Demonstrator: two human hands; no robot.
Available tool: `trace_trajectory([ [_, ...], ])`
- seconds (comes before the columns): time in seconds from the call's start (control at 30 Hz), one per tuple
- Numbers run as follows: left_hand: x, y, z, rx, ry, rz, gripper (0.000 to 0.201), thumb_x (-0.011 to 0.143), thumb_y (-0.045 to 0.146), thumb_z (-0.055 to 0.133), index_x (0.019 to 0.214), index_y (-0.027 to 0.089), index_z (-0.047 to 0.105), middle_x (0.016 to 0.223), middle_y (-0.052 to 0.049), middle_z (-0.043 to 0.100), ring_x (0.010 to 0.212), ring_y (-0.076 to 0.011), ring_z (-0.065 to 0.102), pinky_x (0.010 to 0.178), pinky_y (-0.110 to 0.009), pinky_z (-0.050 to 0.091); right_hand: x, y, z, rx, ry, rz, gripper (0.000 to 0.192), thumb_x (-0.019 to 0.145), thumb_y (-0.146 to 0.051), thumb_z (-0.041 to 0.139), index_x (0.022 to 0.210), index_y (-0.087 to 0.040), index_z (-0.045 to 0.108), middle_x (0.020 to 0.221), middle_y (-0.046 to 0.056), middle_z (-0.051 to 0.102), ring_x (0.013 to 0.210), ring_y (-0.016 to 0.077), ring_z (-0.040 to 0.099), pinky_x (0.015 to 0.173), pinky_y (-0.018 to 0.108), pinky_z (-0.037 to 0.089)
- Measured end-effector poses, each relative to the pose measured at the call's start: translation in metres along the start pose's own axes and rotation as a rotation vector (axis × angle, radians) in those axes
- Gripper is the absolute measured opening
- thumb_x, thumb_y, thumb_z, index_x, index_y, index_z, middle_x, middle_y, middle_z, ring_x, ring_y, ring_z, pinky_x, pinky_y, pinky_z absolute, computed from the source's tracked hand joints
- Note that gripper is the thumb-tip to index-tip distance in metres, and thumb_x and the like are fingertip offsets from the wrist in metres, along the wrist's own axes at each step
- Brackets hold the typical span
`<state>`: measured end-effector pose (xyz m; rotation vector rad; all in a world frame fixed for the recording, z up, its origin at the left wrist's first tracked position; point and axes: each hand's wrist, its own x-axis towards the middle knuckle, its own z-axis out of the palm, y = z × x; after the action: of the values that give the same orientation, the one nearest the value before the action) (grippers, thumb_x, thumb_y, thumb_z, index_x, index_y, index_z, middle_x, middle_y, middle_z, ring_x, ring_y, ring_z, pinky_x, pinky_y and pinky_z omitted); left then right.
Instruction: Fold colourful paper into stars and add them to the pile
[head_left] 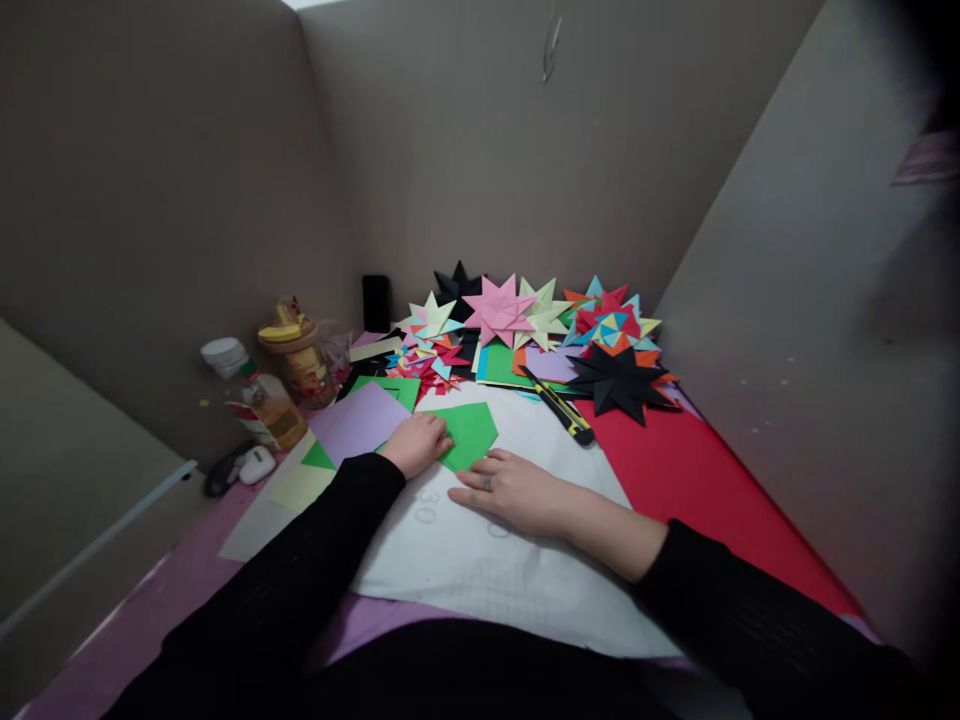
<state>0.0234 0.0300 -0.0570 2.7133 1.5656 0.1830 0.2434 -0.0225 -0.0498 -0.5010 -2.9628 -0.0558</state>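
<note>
A folded piece of green paper (471, 432) lies on the white sheet in front of me, with a pointed right side. My left hand (418, 445) is closed, its curled fingers pressing on the paper's left part; the fingertips are partly hidden. Along the paper's lower right edge rests my right hand (510, 490), palm down and fingers stretched out, with a ring on one finger. Under both hands spreads the white sheet (465, 560) with pencilled numbers. Left of the green piece lie a lilac paper (358, 425) and a pale yellow paper (300, 488).
A yellow-black utility knife (564, 408) lies beyond my right hand. Several folded paper stars, among them a pink one (501, 308) and a black one (622, 380), crowd the back. Red paper (697, 480) covers the right side. A bottle (259, 395) and a cup (296, 350) stand left.
</note>
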Motion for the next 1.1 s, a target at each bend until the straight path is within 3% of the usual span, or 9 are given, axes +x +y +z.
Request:
trace_trajectory([
  [0.13,-0.007,0.012,-0.017,0.169,0.067,-0.019,0.017,0.089,0.024,0.045,0.096,0.015,0.058,0.101,-0.013,0.058,0.100,-0.0266,0.053,0.084,-0.038,0.041,0.002,-0.004,-0.002,-0.063,-0.002,-0.040,0.039,0.092,-0.018,0.041,0.130,-0.022,0.047,0.120,0.011,0.061,0.098,0.0206,0.055,0.095,0.043,0.033],
  [0.23,-0.022,0.033,-0.031,0.087,0.129,0.054,0.022,0.089,0.014,0.042,0.105,0.016,0.057,0.112,-0.013,0.057,0.109,-0.0253,0.051,0.092,-0.039,0.039,0.003,-0.002,0.002,-0.037,0.027,-0.019,0.037,0.092,-0.018,0.041,0.129,-0.021,0.049,0.115,0.009,0.063,0.102,0.0214,0.053,0.099,0.045,0.031],
  [0.33,-0.045,0.055,-0.030,-0.138,0.033,0.191,0.035,0.090,0.019,0.042,0.125,0.018,0.047,0.119,-0.010,0.060,0.109,-0.0208,0.054,0.094,-0.034,0.041,0.004,0.001,0.005,-0.002,0.022,0.002,0.030,0.091,-0.020,0.044,0.117,-0.021,0.060,0.104,0.007,0.068,0.104,0.0227,0.053,0.102,0.046,0.027],
  [0.4,-0.059,0.062,-0.021,-0.199,-0.052,0.159,0.047,0.091,0.025,0.043,0.136,0.016,0.036,0.129,-0.012,0.056,0.115,-0.0218,0.054,0.095,-0.035,0.042,0.004,0.001,0.005,0.014,0.015,0.013,0.028,0.090,-0.021,0.047,0.113,-0.021,0.062,0.103,0.008,0.068,0.102,0.0231,0.053,0.101,0.045,0.028],
  [0.53,-0.071,0.048,-0.009,-0.128,-0.103,0.043,0.049,0.090,0.029,0.043,0.135,0.010,0.040,0.140,-0.017,0.045,0.133,-0.0275,0.036,0.105,-0.044,0.033,0.003,-0.001,0.002,0.043,0.039,0.026,0.037,0.091,-0.019,0.045,0.127,-0.020,0.051,0.115,0.009,0.064,0.095,0.0208,0.053,0.091,0.039,0.035],
  [0.73,-0.064,0.021,-0.016,-0.051,-0.114,-0.052,0.047,0.090,0.032,0.043,0.132,0.010,0.046,0.139,-0.018,0.045,0.132,-0.0300,0.037,0.105,-0.047,0.034,0.001,0.001,0.008,0.043,0.072,0.057,0.040,0.090,-0.015,0.044,0.129,-0.021,0.049,0.115,0.009,0.064,0.092,0.0200,0.052,0.083,0.035,0.037],
  [0.83,-0.064,0.019,-0.014,-0.052,-0.099,-0.059,0.046,0.090,0.031,0.043,0.131,0.009,0.047,0.138,-0.018,0.046,0.132,-0.0312,0.037,0.104,-0.049,0.034,0.000,0.001,0.009,0.064,0.099,0.045,0.042,0.088,-0.013,0.046,0.130,-0.021,0.049,0.111,0.010,0.064,0.095,0.0206,0.052,0.086,0.036,0.037],
  [0.97,-0.066,0.022,-0.006,-0.045,-0.058,-0.093,0.045,0.090,0.028,0.043,0.131,0.008,0.046,0.139,-0.019,0.046,0.133,-0.0315,0.036,0.105,-0.049,0.033,-0.002,0.001,0.007,0.108,0.143,0.046,0.042,0.084,-0.013,0.052,0.125,-0.021,0.055,0.090,0.009,0.064,0.090,0.0203,0.052,0.088,0.037,0.038],
  [1.1,-0.067,0.023,-0.005,-0.039,-0.050,-0.102,0.045,0.091,0.027,0.042,0.131,0.010,0.046,0.139,-0.018,0.046,0.133,-0.0308,0.035,0.105,-0.048,0.032,-0.005,0.005,0.009,0.252,0.220,0.080,0.043,0.079,-0.013,0.054,0.120,-0.023,0.060,0.090,0.009,0.060,0.084,0.0183,0.054,0.080,0.034,0.044],
])
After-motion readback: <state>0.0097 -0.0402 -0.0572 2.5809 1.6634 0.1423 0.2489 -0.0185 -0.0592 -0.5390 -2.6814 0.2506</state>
